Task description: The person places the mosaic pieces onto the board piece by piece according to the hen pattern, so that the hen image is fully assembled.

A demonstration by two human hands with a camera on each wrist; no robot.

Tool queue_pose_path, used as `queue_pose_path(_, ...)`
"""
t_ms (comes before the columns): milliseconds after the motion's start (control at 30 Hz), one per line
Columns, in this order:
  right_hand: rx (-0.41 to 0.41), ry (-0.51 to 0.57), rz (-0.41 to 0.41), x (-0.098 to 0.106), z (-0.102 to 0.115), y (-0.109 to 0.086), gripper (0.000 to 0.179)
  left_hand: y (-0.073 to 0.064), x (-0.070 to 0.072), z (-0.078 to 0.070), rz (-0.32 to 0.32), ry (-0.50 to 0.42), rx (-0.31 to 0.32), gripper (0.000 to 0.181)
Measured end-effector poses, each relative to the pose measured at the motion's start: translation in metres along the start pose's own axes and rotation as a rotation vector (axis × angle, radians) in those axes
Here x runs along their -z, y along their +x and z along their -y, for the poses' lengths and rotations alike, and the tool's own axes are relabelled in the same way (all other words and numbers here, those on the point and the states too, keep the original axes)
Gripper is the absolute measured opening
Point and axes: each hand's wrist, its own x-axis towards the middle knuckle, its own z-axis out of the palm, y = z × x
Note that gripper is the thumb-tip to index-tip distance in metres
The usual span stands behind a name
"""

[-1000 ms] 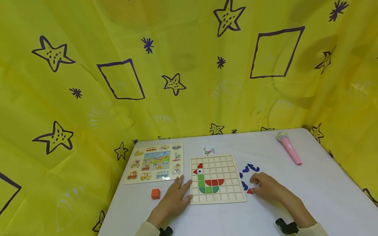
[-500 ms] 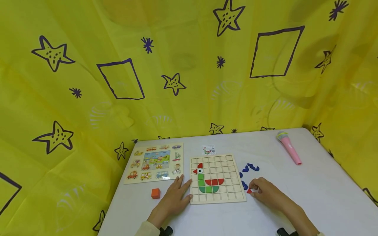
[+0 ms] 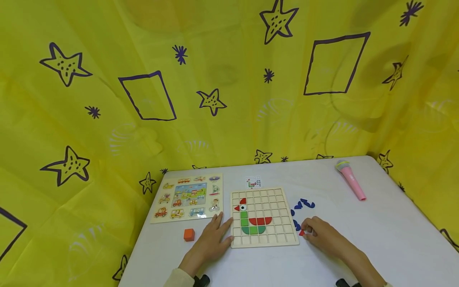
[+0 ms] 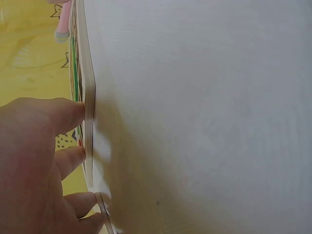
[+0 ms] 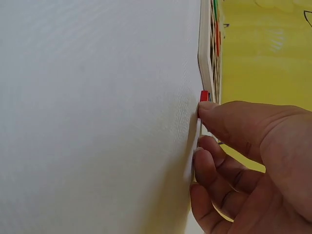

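Just right of the board (image 3: 279, 199), my right hand (image 3: 322, 232) pinches the triangle (image 3: 302, 233); a fingertip grip might slip. My left hand (image 3: 213, 238), fingers extended, touches the board's left edge; pushing could skew it.

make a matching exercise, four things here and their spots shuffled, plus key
1 red triangle
2 orange cube
3 pink microphone
4 small picture card

A just past the far edge of the grid board
B left of the left hand
C touched by the right hand
D far right on the table

Pairs: 1-C, 2-B, 3-D, 4-A
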Motion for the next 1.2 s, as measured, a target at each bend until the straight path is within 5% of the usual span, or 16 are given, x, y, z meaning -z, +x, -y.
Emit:
queue_pose_path(467, 0.069, -0.01, -0.023, -0.007, 0.023, 0.018, 0.008, -0.001, 0.003, -0.002, -0.005, 0.002, -0.02, 0.063)
queue_pose_path(667, 0.097, 0.004, 0.016, -0.027, 0.049, 0.032, 0.011, -0.001, 0.002, -0.002, -0.005, -0.003, -0.011, 0.062)
queue_pose_path(1200, 0.314, -0.158, 0.033, -0.08, 0.096, 0.044, 0.01, -0.001, 0.002, -0.002, -0.006, -0.007, -0.002, 0.063)
